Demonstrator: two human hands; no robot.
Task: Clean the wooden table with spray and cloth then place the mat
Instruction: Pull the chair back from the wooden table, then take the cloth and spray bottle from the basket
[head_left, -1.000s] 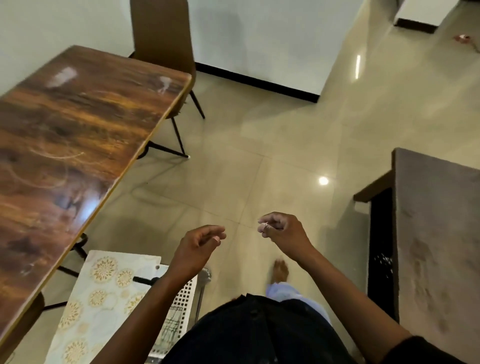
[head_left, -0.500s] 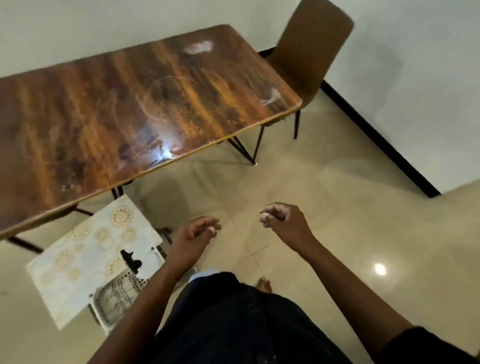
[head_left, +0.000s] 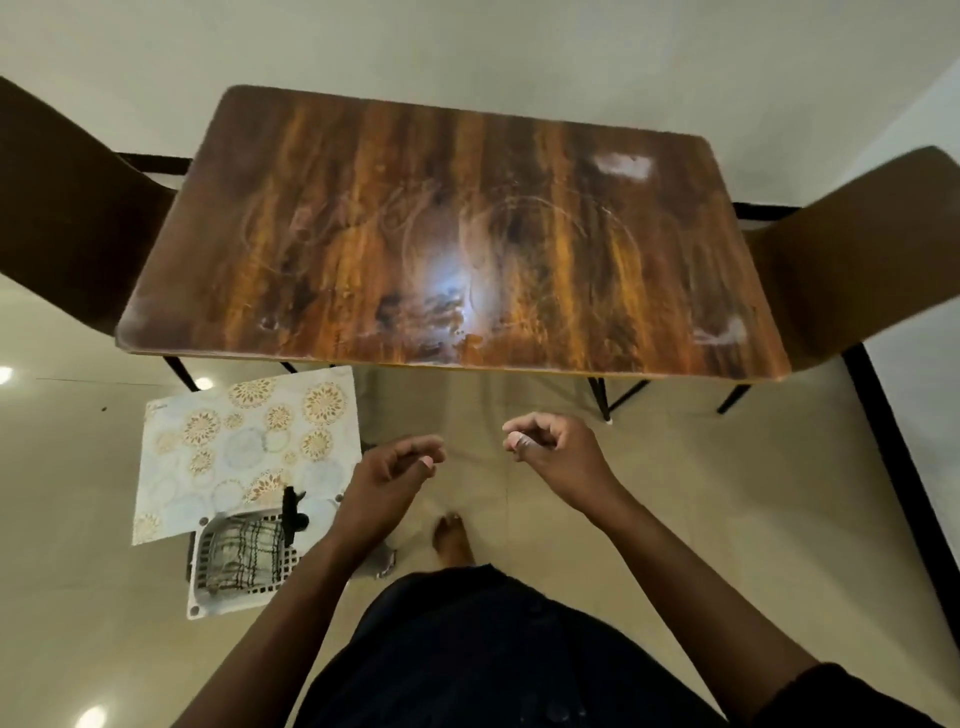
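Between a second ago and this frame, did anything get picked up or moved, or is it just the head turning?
Only the view turned: the wooden table went from the left edge to squarely ahead. Nothing was taken or let go. The left hand and right hand stay loosely curled and empty; the mat still lies over the basket holding the cloth and spray bottle.

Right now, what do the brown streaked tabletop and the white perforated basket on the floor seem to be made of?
The brown streaked tabletop looks like wood or wood-grain laminate with a glossy finish: it mirrors a lamp and shows pale smears. The white perforated basket looks like moulded plastic, judging by its even grid of holes.
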